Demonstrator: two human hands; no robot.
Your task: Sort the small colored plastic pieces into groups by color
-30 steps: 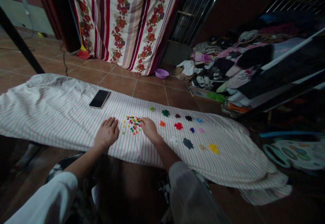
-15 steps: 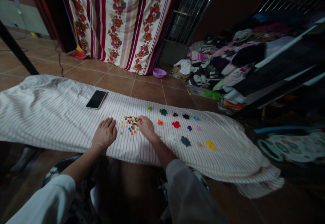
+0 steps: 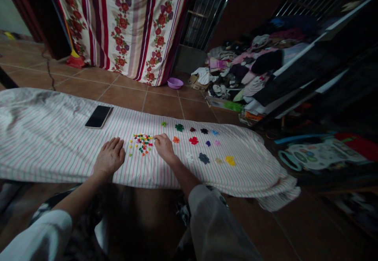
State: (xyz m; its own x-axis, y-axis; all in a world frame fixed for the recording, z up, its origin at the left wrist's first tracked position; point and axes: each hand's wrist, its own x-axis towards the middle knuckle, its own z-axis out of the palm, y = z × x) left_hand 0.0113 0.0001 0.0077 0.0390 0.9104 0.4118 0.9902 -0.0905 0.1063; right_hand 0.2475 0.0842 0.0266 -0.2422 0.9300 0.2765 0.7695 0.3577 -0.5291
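My left hand lies flat on the striped cloth, fingers stretched out, just left of a loose pile of tiny mixed-colour pieces. At the pile's right edge, my right hand has its thumb and fingertips pinched together; whatever they hold is too small to make out. Small single-colour heaps spread out to the right: dark green, orange, red, black, white, grey and yellow, among several others.
A phone rests on the cloth at the left. Beyond it, on the tiled floor, are a purple basin, a red and yellow broom and a floral curtain. Clothes are heaped at the back right.
The view has swung to the right, so everything sits further left. My right hand has shifted slightly right from the mixed pile, still pinched. My left hand stays flat on the cloth.
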